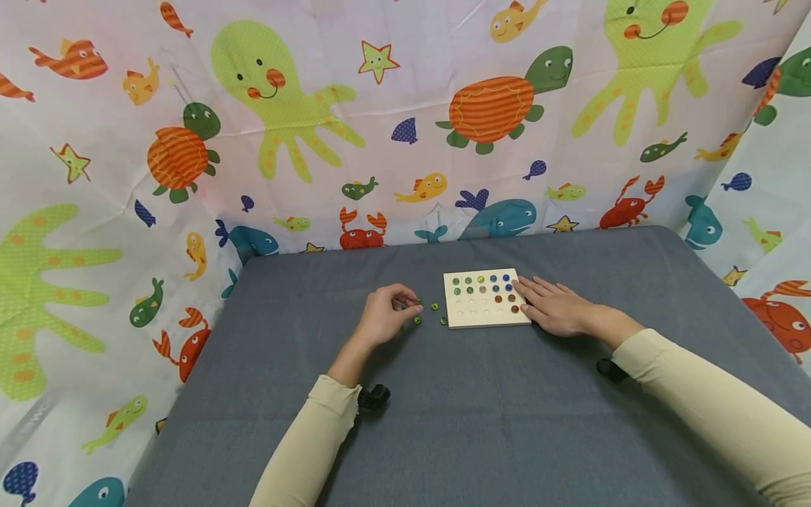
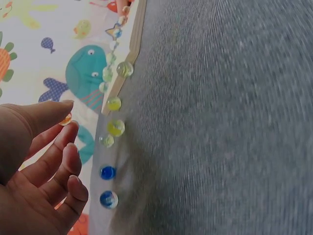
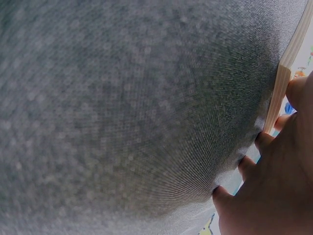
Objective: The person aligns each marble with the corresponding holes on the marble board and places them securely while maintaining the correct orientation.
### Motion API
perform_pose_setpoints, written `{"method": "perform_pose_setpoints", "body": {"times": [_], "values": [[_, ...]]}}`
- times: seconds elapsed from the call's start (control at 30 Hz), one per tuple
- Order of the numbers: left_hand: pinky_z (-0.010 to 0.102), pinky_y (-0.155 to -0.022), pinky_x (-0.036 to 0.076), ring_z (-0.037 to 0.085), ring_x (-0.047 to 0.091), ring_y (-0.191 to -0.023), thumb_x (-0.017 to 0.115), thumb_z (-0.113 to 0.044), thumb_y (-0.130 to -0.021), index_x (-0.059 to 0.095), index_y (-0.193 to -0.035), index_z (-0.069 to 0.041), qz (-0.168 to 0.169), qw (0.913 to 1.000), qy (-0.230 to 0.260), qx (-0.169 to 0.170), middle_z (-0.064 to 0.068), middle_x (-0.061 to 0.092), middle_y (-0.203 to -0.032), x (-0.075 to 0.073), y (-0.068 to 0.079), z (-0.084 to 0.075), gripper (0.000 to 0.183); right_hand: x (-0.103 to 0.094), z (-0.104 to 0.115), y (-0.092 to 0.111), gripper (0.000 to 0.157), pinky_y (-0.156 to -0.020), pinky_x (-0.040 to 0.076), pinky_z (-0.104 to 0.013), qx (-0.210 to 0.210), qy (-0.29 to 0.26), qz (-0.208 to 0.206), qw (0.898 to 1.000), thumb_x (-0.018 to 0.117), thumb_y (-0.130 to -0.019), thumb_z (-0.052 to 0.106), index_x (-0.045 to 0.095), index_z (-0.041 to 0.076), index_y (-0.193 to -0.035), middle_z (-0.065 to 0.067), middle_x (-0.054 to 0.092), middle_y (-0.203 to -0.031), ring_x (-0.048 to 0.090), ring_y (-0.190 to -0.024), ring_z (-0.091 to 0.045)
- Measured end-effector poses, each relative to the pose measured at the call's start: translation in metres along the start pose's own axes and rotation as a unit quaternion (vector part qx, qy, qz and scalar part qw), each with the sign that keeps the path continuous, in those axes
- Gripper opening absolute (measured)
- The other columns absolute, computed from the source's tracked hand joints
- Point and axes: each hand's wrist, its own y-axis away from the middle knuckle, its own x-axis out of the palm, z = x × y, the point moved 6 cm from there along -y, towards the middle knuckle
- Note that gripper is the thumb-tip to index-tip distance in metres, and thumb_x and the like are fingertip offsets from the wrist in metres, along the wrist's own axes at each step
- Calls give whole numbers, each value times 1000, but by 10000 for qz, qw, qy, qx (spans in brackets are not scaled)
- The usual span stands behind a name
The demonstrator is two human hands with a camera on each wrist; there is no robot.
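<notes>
Left fingers [image 2: 68,135] pinching marble [image 2: 65,119], board [image 1: 478,306] nearby

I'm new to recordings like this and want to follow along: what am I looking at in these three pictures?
There is no machine here, just a person's two bare hands. The wide picture comes from a camera worn on the head; the other two come from cameras on the wrists, so things look tilted there. On the grey cloth lies a pale board with rows of hollows, some filled with seated marbles, others bare. Loose marbles lie off its left side. The left hand pinches a small marble between thumb and fingertip, seen best from the left wrist. The right hand rests at the board's right edge. Behind hangs a sheet printed with sea animals.
</notes>
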Motion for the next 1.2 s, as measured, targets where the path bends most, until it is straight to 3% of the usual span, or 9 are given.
{"method": "perform_pose_setpoints", "body": {"times": [0.27,0.57,0.8,1.2], "values": [[30,-63,50,17,61,-69,78,-18,-92,75,-100,-12,216,9995,147,175,1,73,-91,14,-3,-8,11,-1,2,2,71,-117,10,-71,18,38,26,10000,28,-110,55,14,12,-165,-17,13,-170,10,-155,-44],[28,-62,47,14,58,-68,78,-18,-92,75,-100,-12,308,9990,96,320,0,73,-91,26,-7,-16,11,-7,13,7,67,-114,12,-74,-107,-34,-85,9999,33,-111,47,19,8,-164,-21,18,-168,15,-152,-49],[26,-61,48,13,61,-68,78,-17,-92,74,-101,-10,436,9981,189,390,2,74,-92,37,-9,-25,12,-1,6,3,68,-116,11,-71,-20,81,-56,9999,31,-110,50,16,12,-165,-17,14,-170,12,-155,-44],[23,-61,46,8,58,-65,77,-15,-93,74,-101,-9,699,9954,257,600,3,76,-93,60,-14,-44,10,2,2,1,65,-116,8,-72,-18,30,-64,10000,36,-111,42,16,10,-164,-16,12,-171,9,-155,-44]]}}
